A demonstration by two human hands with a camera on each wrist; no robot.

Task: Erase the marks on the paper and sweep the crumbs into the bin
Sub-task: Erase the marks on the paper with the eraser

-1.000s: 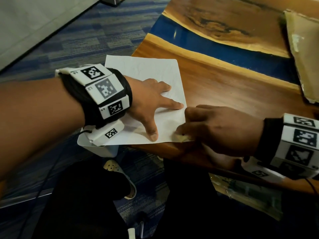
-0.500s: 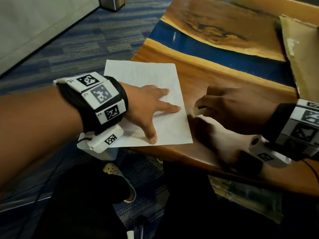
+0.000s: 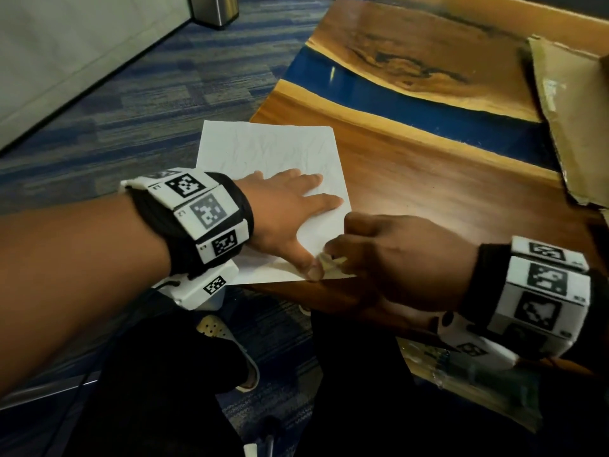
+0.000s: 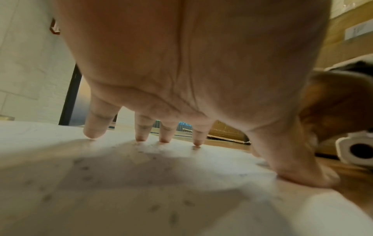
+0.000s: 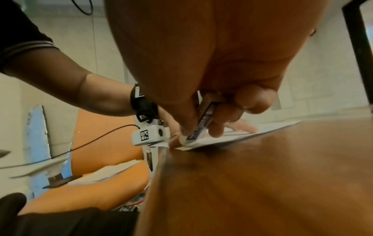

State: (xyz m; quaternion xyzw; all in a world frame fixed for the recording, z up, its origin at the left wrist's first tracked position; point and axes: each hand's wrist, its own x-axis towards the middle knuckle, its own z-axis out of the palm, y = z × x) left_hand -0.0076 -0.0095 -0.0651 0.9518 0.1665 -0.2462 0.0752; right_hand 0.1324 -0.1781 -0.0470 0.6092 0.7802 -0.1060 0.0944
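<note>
A white sheet of paper (image 3: 270,153) lies on the near left corner of the wooden table (image 3: 428,186), its left part hanging past the edge. My left hand (image 3: 286,209) presses flat on it with spread straight fingers (image 4: 95,126); faint grey marks and crumbs dot the paper (image 4: 141,191) under the palm. My right hand (image 3: 395,258) pinches a white eraser in a printed sleeve (image 5: 201,121), its tip on the paper's near right corner beside my left thumb (image 3: 309,265). The eraser (image 3: 329,258) barely shows in the head view.
A flattened cardboard box (image 3: 573,110) lies at the table's far right. A blue resin strip (image 3: 412,97) crosses the tabletop. A white bin (image 3: 211,303) sits below the table edge under my left wrist. A metal can (image 3: 214,8) stands far off on the carpet.
My right hand has swung back from the bare wood onto the paper's near right corner, close to my left thumb. The left hand stays pressed on the sheet.
</note>
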